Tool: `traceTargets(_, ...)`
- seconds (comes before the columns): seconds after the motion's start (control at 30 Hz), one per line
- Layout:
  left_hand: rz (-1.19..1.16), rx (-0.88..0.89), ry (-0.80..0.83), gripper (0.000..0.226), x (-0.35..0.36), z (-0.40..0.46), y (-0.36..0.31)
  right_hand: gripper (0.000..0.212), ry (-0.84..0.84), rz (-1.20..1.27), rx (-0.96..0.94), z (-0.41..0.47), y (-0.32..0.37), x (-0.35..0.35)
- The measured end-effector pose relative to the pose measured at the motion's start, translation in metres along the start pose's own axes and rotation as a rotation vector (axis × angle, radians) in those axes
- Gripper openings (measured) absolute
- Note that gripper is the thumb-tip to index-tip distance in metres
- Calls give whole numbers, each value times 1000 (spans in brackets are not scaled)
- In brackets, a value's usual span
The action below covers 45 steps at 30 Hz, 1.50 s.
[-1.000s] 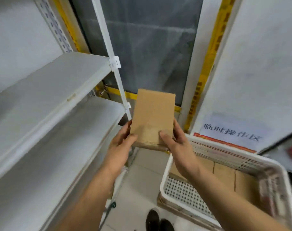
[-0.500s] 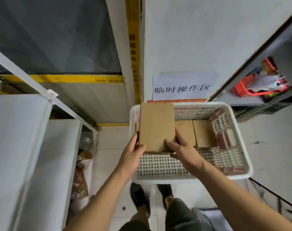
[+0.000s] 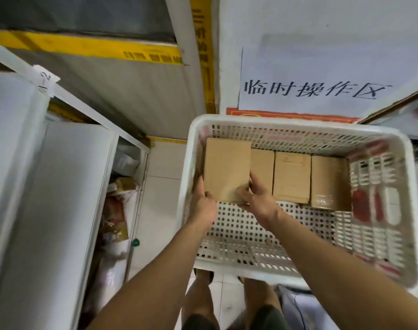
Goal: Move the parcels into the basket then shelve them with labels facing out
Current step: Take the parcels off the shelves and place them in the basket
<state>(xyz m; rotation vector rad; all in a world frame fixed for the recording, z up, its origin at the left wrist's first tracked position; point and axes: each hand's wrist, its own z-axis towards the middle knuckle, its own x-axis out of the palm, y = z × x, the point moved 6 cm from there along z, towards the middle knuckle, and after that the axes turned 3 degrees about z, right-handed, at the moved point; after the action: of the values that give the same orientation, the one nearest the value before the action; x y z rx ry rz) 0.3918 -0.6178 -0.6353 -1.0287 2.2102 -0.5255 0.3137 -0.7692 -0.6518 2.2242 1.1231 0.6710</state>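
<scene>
Both hands, left (image 3: 201,204) and right (image 3: 255,200), pinched the parcel's (image 3: 226,169) near edge over the basket (image 3: 186,177); it was best lowered flat at far left beside the row (image 3: 298,176).

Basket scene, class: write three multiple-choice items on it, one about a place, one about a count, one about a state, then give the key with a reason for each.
1. Where is the held parcel?
A. on the shelf
B. at the left end of the basket
C. on the floor

2. How many parcels show in the basket, counting the held one?
A. two
B. four
C. seven

3. How is the held parcel gripped?
A. by both hands
B. by the right hand only
C. by neither hand

Key: 1 B, it sits inside the left wall, beside the row. 2 B, three lie to its right. 3 A, the left hand and right hand pinch its near corners.
</scene>
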Motion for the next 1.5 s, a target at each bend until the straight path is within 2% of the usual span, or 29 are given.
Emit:
traceTargets(0.17,-120,-14,-64,64,16,25,13,71,-48,73,49,34,-20,1)
traceTargets(0.33,-19,17,-130,60,21,51,30,68,-36,188,2,57,-22,1)
traceTargets(0.63,-191,-84,-464,40,15,39,26,62,-158,524,21,72,-55,8)
traceTargets(0.8,-174,-73,-535,42,12,37,22,62,-181,423,-45,68,-52,14)
traceTargets(0.97,-119,62,-475,50,19,19,37,64,-249,320,-63,63,-63,18)
traceTargets(1.13,-21,39,-355,55,11,17,42,65,-229,207,-24,61,-58,16)
traceTargets(1.23,-41,18,-260,50,1,7,31,67,-198,14,-1,44,-37,10)
traceTargets(1.3,-45,24,-201,45,-7,-3,21,61,-176,-103,-4,31,-23,7)
traceTargets(1.5,48,201,-132,38,-57,-70,-27,41,-53,-487,-151,-36,34,21)
